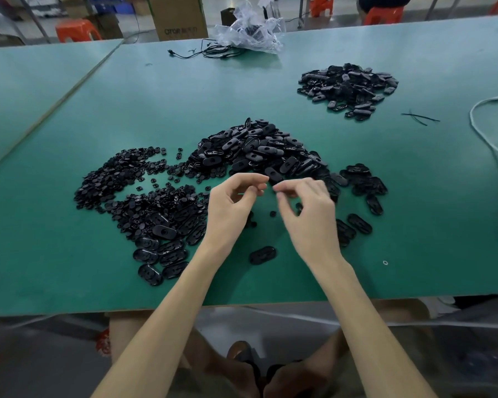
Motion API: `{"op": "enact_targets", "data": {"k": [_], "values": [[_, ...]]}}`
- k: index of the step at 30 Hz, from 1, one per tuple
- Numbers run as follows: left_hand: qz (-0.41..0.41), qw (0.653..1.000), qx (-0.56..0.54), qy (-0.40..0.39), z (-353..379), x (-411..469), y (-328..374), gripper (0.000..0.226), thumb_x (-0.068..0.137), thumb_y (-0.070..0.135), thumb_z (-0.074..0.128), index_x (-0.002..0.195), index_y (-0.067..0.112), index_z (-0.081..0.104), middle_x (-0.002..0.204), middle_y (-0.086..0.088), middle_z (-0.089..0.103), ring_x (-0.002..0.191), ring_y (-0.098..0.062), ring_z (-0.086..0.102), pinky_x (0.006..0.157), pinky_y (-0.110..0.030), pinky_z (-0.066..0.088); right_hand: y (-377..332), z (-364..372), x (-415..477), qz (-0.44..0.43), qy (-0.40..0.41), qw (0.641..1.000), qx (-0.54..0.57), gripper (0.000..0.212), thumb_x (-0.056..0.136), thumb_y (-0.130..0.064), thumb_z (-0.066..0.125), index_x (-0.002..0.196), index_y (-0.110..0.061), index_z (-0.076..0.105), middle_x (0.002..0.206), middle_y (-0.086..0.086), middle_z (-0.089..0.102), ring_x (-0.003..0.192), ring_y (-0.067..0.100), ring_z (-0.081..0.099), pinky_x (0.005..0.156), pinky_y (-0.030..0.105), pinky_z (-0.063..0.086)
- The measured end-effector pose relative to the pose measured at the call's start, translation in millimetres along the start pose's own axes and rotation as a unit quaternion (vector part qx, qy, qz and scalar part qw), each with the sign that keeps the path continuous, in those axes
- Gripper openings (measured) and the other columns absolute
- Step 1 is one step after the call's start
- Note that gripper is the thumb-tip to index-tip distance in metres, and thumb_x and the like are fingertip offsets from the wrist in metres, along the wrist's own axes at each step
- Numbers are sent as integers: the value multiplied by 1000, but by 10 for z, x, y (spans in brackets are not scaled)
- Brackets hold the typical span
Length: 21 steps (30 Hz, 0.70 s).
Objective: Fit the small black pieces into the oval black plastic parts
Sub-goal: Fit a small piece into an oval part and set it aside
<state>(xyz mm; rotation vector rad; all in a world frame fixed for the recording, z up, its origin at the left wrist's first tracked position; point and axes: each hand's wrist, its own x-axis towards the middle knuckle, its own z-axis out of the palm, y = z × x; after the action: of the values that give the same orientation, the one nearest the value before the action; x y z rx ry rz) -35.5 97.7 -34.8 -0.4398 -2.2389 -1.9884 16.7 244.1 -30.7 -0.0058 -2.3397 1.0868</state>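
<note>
Left hand and right hand are curled, fingertips almost met; anything held cannot be told. Small black pieces are heaped leftward, oval parts just ahead.

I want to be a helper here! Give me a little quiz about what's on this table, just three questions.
1. True or false: the heap of small round pieces lies to the left of the left hand.
2. Pick one: the table top is A) red, B) green, C) white.
3. Fill in: alone on the table, between the two forearms, lies one black ____.
Key: 1 true; 2 B; 3 oval part.
</note>
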Motion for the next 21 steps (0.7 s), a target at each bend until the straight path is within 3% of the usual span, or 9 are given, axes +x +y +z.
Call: {"op": "enact_targets", "data": {"k": [3, 5, 9, 11, 15, 21], "values": [[-5, 1000, -19, 23, -19, 6, -14, 29, 97, -3, 59, 105, 18, 77, 96, 2, 76, 92, -15, 71, 84, -25, 56, -74, 19, -41, -79, -49, 996, -2, 5, 99, -12, 71, 100, -9, 74, 91, -2, 70, 91, 21, 58, 86, 38, 51], [-10, 999, -28, 28, -24, 7, -19, 28, 96, -2, 59, 104, 17, 77, 95, 3, 76, 91, -14, 70, 83, -27, 57, -85, -16, -37, -107, -82, 991, 1, 9, 98, -19, 73, 97, -11, 73, 90, -6, 69, 90, 19, 57, 85, 31, 49], [-14, 999, -28, 33, -16, 8, -13, 29, 97, -3, 58, 104, 18, 77, 95, 2, 77, 90, -13, 70, 80, -26, 56, 45, -196, -61, -49, -287, 956, 18, 34, 77, -48, 87, 100, -26, 74, 101, -20, 59, 108, 2, 45, 95, 12, 34], [-14, 999, -25, 33, -10, 3, -5, 29, 98, -2, 58, 103, 19, 77, 96, 2, 77, 89, -14, 71, 79, -25, 55, 114, -246, -147, -42, -333, 942, 4, 38, 72, -49, 90, 101, -30, 75, 105, -20, 52, 112, 0, 39, 98, 9, 30], [-22, 999, -25, 35, -3, 15, 4, 27, 99, -3, 58, 104, 15, 77, 94, 0, 77, 86, -13, 71, 77, -22, 54, 123, -212, -210, -28, -319, 947, 22, 25, 75, -39, 90, 81, -29, 68, 94, -16, 54, 101, 3, 43, 88, 10, 34], [0, 999, 31, 14, -14, 71, 61, 28, 98, -6, 57, 103, 12, 76, 94, 1, 76, 83, -13, 71, 75, -20, 52, 128, -81, 19, 0, -279, 960, 40, 22, 85, -30, 85, 85, -19, 66, 83, -7, 61, 79, 4, 52, 70, 14, 37]]}}
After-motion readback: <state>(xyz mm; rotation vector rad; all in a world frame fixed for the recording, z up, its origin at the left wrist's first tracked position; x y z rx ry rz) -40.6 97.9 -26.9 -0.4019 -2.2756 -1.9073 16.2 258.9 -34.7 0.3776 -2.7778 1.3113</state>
